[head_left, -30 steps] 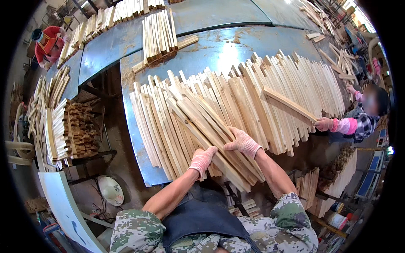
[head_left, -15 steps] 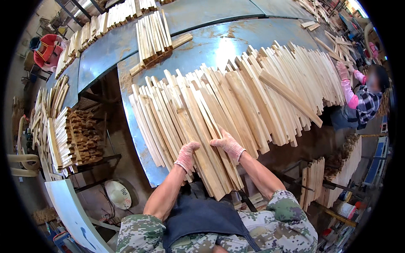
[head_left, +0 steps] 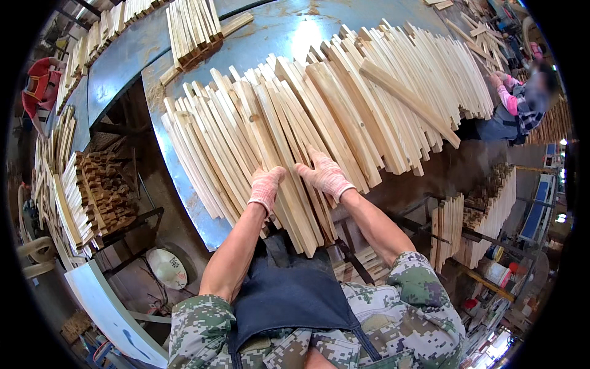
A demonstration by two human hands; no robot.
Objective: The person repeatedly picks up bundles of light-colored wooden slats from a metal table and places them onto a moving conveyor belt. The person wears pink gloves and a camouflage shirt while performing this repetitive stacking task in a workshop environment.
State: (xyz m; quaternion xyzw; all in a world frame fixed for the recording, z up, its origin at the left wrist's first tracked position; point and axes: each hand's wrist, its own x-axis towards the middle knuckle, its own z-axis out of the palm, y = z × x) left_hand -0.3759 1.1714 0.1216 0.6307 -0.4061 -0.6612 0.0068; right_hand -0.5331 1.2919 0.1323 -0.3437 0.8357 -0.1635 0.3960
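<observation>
Pale, knotty wooden strips (head_left: pixel 252 126) lie side by side in a long row across the metal-topped table, their near ends toward my apron. My left hand (head_left: pixel 267 187), in a pinkish knit glove, closes against the left side of a few strips, thumb on top. My right hand (head_left: pixel 326 175), gloved the same way, grips the right side of these strips, with its thumb toward the left hand and fingers over the wood. The strips between my hands stick out nearer to me than their neighbours. My fingertips are partly hidden between the strips.
One loose strip (head_left: pixel 409 101) lies slantwise over the row. A smaller bundle (head_left: pixel 193 31) rests farther back on the metal table (head_left: pixel 270 46). Stacked strips stand at left (head_left: pixel 104 197) and right (head_left: pixel 447 230). A co-worker (head_left: pixel 522 98) stands at the row's right end; another person in red (head_left: pixel 42 89) is far left.
The view has shifted, so the table and strips sit higher and farther left in the picture. My hands stay at the same few strips. The person in red has changed posture.
</observation>
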